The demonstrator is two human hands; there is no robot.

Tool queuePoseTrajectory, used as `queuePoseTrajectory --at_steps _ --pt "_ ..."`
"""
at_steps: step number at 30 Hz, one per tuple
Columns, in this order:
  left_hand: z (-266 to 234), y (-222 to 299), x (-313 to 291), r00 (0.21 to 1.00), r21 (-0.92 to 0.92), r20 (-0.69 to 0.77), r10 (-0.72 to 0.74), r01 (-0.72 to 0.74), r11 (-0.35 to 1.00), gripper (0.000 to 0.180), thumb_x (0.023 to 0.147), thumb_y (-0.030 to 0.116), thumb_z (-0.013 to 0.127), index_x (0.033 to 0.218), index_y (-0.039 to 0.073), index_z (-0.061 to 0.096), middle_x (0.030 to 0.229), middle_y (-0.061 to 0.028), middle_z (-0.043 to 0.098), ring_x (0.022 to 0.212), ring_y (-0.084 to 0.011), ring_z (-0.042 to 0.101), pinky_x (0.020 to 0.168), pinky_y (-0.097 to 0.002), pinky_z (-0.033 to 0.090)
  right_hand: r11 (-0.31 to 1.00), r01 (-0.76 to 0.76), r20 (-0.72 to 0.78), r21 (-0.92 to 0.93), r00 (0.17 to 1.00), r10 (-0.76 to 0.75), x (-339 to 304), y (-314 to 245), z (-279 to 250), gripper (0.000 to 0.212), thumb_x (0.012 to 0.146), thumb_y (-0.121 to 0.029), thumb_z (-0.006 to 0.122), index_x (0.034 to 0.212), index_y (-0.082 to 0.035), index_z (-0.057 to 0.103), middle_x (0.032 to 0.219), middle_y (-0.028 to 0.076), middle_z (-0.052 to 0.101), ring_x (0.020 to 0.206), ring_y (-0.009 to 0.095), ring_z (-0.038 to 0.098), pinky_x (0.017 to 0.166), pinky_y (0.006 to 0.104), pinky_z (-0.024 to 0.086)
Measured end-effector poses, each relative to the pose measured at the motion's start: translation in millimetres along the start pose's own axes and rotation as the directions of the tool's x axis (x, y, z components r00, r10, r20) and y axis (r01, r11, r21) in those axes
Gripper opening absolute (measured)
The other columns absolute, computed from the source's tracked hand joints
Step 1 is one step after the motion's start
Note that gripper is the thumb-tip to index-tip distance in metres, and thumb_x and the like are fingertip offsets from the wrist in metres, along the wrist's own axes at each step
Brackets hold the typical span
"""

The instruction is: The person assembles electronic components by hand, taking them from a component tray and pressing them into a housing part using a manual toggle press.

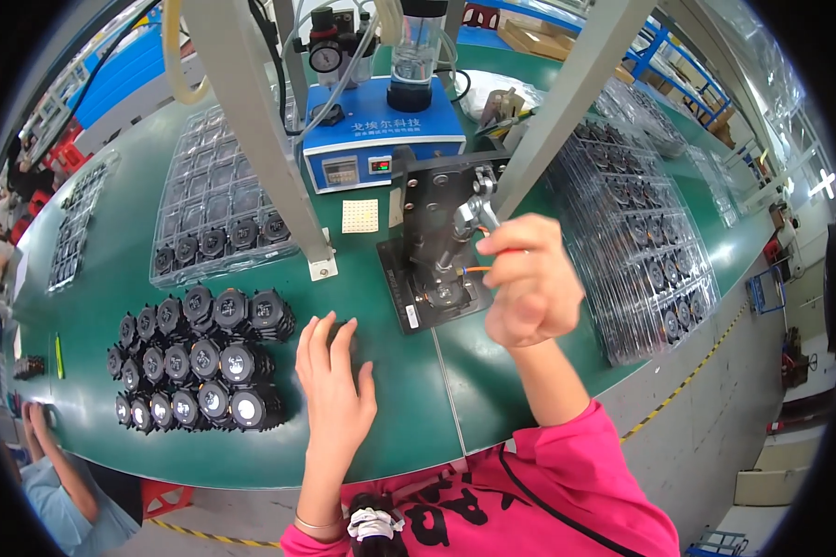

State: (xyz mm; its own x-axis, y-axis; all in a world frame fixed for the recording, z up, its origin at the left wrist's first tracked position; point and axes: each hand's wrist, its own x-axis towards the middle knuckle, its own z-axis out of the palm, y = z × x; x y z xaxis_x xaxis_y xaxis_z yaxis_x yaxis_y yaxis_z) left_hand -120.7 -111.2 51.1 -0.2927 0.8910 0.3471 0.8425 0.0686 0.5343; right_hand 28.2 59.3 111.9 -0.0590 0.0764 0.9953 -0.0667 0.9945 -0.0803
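Observation:
My right hand [534, 283] is closed around the lever end of a metal toggle clamp [474, 212], slightly blurred. The clamp sits on a black upright fixture [430, 190]. Under the clamp, on the fixture's base, lies a round dark watch-like part [447, 295], with an orange tube or wire beside it. My left hand [333, 395] lies palm down over the green table, fingers apart, between the fixture and rows of stacked black round watch-like parts [195, 362]. A dark patch shows between its fingers; I cannot tell whether it is a part or shadow.
Behind the fixture stands a blue control box [385, 139] with a pressure gauge [326, 58]. Grey frame posts [260, 121] rise on both sides. Clear trays of parts [223, 200] lie left, with stacked trays [636, 232] right. A person in light blue [74, 506] sits far left.

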Motion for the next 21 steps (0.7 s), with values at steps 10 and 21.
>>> queuePoseTrajectory --at_steps 10,21 --pt "-11 -22 13 0.978 -0.036 0.207 -0.035 0.044 0.998 0.054 0.07 -0.002 0.073 0.121 0.002 0.056 0.13 -0.0157 0.05 0.119 -0.0351 0.046 0.1 -0.0411 0.042 0.976 -0.214 0.149 -0.049 0.964 0.219 -40 -13 -12 0.041 0.099 -0.043 0.042 0.088 -0.006 0.055 0.116 0.022 0.06 0.116 0.04 0.055 0.096 0.0478 0.04" --pt "-28 24 8 0.986 -0.577 -0.16 0.037 -0.124 0.807 0.1 0.057 0.01 0.092 0.137 0.0 0.032 0.114 -0.0175 0.058 0.101 -0.0231 0.061 0.082 -0.0315 0.052 0.661 -0.694 0.619 -0.285 0.394 0.68 -116 -71 -48 0.009 0.084 -0.002 0.063 0.093 -0.003 0.064 0.079 0.011 0.064 0.068 0.028 0.062 0.064 0.0341 0.05"
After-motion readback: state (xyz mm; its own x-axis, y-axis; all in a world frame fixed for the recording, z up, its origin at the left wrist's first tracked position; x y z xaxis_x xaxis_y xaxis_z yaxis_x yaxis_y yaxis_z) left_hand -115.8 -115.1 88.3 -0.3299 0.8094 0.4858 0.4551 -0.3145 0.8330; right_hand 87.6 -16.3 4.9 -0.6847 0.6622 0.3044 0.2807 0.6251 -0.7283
